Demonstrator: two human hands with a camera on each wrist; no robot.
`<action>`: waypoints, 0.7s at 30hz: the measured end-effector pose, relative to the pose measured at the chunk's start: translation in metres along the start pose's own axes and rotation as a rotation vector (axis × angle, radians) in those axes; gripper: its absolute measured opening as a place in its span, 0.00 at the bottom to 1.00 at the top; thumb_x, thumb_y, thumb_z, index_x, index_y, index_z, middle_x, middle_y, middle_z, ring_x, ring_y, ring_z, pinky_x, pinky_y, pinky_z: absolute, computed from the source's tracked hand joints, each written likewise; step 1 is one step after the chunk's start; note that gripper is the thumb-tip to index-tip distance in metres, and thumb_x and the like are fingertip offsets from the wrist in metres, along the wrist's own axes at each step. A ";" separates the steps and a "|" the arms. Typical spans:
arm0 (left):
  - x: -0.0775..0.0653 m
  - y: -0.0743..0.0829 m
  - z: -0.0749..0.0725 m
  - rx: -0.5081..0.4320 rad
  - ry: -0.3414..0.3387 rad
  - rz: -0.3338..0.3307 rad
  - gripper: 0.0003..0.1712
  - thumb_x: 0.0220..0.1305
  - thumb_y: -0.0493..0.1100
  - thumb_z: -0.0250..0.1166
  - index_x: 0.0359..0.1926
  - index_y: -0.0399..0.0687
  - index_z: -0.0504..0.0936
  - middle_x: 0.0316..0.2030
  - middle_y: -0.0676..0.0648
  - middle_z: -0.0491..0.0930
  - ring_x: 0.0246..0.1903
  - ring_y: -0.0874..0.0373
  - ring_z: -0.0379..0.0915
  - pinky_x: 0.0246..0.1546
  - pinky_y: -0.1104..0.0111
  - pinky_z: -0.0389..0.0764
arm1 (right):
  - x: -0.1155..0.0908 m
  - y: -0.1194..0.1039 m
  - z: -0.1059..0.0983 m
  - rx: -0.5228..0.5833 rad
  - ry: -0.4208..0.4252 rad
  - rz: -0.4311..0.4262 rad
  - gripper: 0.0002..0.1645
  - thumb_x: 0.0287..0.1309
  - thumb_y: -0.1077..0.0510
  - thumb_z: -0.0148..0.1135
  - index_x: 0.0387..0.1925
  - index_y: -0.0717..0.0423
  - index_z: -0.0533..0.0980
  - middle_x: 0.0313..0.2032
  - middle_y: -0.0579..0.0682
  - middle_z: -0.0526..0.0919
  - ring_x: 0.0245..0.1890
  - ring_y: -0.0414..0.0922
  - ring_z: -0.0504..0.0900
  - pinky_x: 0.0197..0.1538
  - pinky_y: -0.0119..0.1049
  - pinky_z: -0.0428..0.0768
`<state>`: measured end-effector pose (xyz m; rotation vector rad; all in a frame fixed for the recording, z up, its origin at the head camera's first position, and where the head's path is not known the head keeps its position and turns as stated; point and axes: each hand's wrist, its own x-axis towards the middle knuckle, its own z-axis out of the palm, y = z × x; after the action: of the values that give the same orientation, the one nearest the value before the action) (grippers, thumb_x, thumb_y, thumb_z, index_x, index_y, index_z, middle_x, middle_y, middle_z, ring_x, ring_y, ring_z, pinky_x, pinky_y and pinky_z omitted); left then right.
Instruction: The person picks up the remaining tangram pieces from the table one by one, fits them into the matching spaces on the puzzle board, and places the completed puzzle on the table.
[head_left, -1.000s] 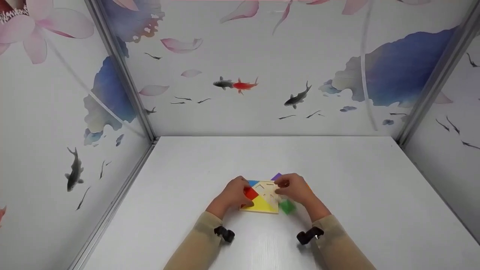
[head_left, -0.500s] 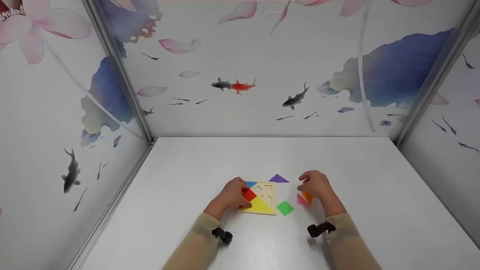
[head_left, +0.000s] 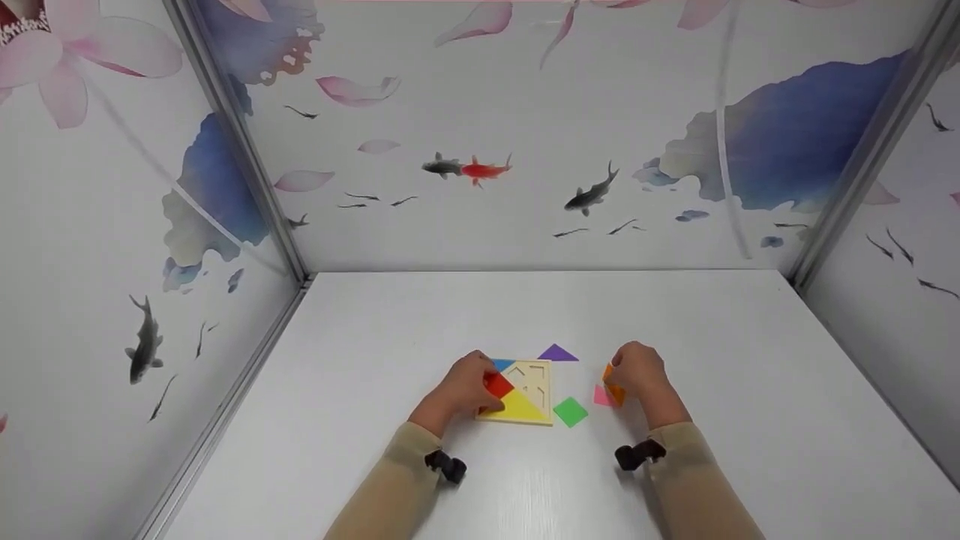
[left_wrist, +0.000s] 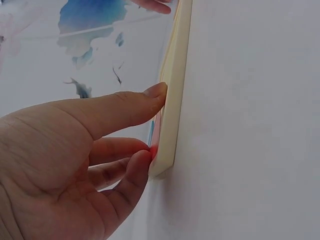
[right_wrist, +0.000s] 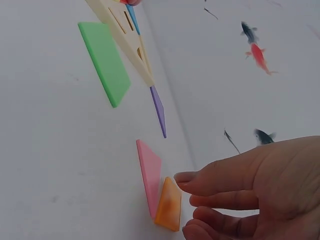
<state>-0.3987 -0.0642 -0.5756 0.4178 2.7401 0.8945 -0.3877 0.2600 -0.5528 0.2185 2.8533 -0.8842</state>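
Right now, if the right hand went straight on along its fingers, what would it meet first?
Likely the thin, flat orange puzzle piece just ahead of the right hand; depth leaves any gap unclear.

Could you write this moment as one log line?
left fingers: hold puzzle board | right fingers: by orange piece, contact unclear | green piece, pink piece: off board

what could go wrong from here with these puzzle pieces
The right hand is close to the orange piece, which lies right by the pink piece, so a grab might nudge both.

The left hand touches the board; a push there could slide it into the purple triangle near its far edge.

The green piece lies close beside the board, so a passing hand might knock it.
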 end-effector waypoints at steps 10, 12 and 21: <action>-0.004 0.002 0.002 0.024 0.001 -0.001 0.31 0.55 0.46 0.83 0.58 0.44 0.86 0.61 0.48 0.76 0.58 0.52 0.72 0.69 0.56 0.77 | 0.002 0.005 0.007 0.046 -0.045 0.076 0.21 0.56 0.65 0.74 0.50 0.70 0.79 0.45 0.63 0.83 0.43 0.56 0.80 0.56 0.50 0.87; -0.004 0.003 0.002 0.015 0.003 -0.007 0.31 0.55 0.46 0.83 0.59 0.44 0.86 0.61 0.48 0.76 0.58 0.52 0.72 0.69 0.56 0.77 | 0.002 0.005 0.007 0.028 -0.037 0.065 0.22 0.54 0.66 0.73 0.50 0.71 0.79 0.45 0.64 0.84 0.43 0.57 0.80 0.56 0.51 0.87; -0.004 0.001 0.000 0.004 0.008 -0.002 0.32 0.55 0.46 0.83 0.60 0.44 0.86 0.63 0.47 0.75 0.60 0.51 0.71 0.69 0.55 0.76 | 0.003 0.005 0.007 -0.105 0.026 -0.025 0.16 0.53 0.65 0.69 0.43 0.72 0.81 0.38 0.62 0.85 0.36 0.54 0.79 0.46 0.48 0.85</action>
<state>-0.3945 -0.0650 -0.5746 0.4128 2.7493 0.8919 -0.3896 0.2603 -0.5617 0.1836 2.9223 -0.7388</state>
